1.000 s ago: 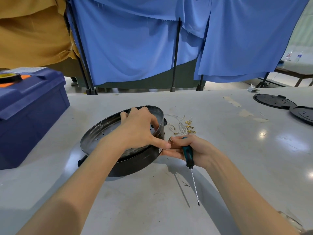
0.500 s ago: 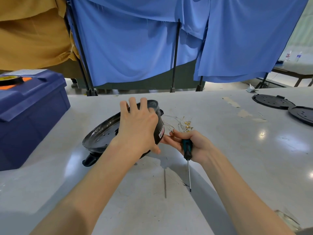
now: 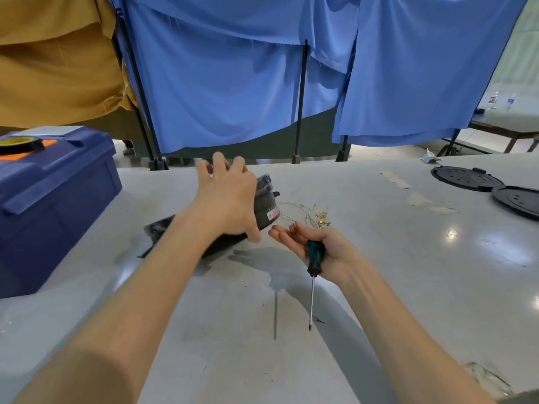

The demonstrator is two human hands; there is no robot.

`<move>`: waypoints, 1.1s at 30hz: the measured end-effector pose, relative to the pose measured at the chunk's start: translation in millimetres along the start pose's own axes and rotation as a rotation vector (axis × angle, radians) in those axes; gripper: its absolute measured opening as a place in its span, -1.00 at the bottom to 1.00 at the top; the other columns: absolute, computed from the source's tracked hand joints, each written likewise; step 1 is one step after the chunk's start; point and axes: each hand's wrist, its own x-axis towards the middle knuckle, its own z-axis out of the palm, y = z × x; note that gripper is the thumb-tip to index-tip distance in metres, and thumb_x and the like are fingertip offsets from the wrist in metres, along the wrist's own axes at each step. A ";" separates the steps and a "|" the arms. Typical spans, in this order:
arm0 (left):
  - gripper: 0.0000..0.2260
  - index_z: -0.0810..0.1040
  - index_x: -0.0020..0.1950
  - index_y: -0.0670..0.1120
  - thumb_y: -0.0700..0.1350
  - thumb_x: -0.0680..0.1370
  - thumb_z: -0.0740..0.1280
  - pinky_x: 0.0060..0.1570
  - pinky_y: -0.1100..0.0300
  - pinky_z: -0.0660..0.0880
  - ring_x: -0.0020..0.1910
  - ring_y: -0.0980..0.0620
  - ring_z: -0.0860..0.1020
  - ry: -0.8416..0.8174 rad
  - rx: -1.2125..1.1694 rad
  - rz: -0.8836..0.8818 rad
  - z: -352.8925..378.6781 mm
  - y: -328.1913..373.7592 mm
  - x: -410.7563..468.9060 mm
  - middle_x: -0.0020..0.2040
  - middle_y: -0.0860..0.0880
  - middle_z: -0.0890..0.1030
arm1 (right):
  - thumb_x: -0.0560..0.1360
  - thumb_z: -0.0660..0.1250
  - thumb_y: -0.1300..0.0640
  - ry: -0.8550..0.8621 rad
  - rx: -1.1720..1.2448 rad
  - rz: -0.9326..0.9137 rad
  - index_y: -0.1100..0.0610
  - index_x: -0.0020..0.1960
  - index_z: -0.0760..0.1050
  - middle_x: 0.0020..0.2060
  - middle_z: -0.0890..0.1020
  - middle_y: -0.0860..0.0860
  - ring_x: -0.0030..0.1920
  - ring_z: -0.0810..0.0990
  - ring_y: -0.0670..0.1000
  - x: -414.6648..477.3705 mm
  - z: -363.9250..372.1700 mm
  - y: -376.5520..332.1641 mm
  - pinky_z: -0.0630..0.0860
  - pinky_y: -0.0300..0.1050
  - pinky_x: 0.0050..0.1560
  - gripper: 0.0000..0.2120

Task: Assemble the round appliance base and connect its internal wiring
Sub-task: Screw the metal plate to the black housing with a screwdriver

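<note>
A person is standing at a big grey table point(image 3: 408, 272) with both arms reaching out. The left hand point(image 3: 230, 199) is lying on the round black base point(image 3: 264, 204), near the middle of the table. The base is tipping up on its edge, and it is looking blurry. The fingers of that hand are spreading wide over the top, and the thumb is poking out under the near edge. I cannot tell if the fingers are hooking over the far side.

The right hand point(image 3: 320, 249) is sitting palm up, just beside the base but not touching it. Its back fingers are curling round the green and black handle of a screwdriver point(image 3: 316, 253). The two front fingers are stretching out flat toward the base. The thin metal end is pointing back toward the person, above the table.

A little bunch of white wires with gold ends point(image 3: 316, 217) is lying on the table just past the right hand.

A big blue box point(image 3: 58, 199) is sitting on the left with a roll of tape point(image 3: 20, 142) on top. Two flat black round plates point(image 3: 463, 179) are lying far off on the right. Blue curtains point(image 3: 233, 97) are hanging behind the table.
</note>
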 end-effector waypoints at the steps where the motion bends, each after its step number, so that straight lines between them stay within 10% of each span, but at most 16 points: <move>1: -0.33 0.45 0.13 -0.07 0.24 0.18 0.55 0.31 -0.20 0.19 0.24 -0.18 0.23 -0.021 -0.038 -0.008 -6.0 -6.4 6.7 0.19 -0.07 0.37 | 0.38 0.29 0.45 -0.002 -0.019 -0.014 0.42 -0.11 0.50 0.07 0.60 0.42 0.02 0.63 0.42 1.3 1.8 1.8 0.67 0.07 -0.15 -0.90; 6: -0.24 0.49 0.08 -0.10 0.25 0.02 0.59 -0.03 0.00 0.18 0.02 -0.11 0.26 -0.126 -0.152 -0.027 -25.3 -27.6 34.3 -0.05 -0.04 0.44 | 0.53 0.24 0.40 -0.033 -0.139 -0.079 0.42 -0.11 0.55 0.06 0.63 0.37 0.03 0.65 0.37 6.4 14.8 7.0 0.67 0.00 -0.11 -0.87; 13: 0.07 0.45 0.17 0.02 0.39 -0.29 0.54 0.08 -0.11 0.52 0.05 -0.15 0.50 -0.185 -0.245 -0.116 -35.4 -32.4 46.1 0.06 0.00 0.56 | 0.57 0.20 0.42 0.003 -0.165 -0.108 0.45 0.12 0.47 -0.05 0.66 0.32 -0.08 0.70 0.28 11.0 37.1 8.8 0.68 -0.07 -0.19 -0.83; 18: -0.26 0.62 -0.13 -0.07 0.25 -0.19 0.62 -0.05 -0.18 0.62 -0.20 -0.18 0.67 -0.219 -0.377 -0.065 -43.0 -39.0 50.7 -0.23 -0.09 0.69 | 0.59 0.17 0.43 0.065 -0.146 -0.152 0.43 0.09 0.47 -0.18 0.68 0.29 -0.21 0.71 0.25 15.6 48.6 8.4 0.68 -0.05 -0.17 -0.85; 33: -0.30 0.65 -0.09 -0.14 0.19 -0.11 0.60 0.04 -0.17 0.59 -0.09 -0.21 0.66 -0.250 -0.469 -0.007 -41.2 -48.2 48.7 -0.13 -0.16 0.69 | 0.57 0.22 0.42 0.214 -0.094 -0.214 0.38 -0.04 0.52 -0.34 0.67 0.23 -0.38 0.70 0.12 32.1 58.0 13.6 0.66 -0.15 -0.31 -0.89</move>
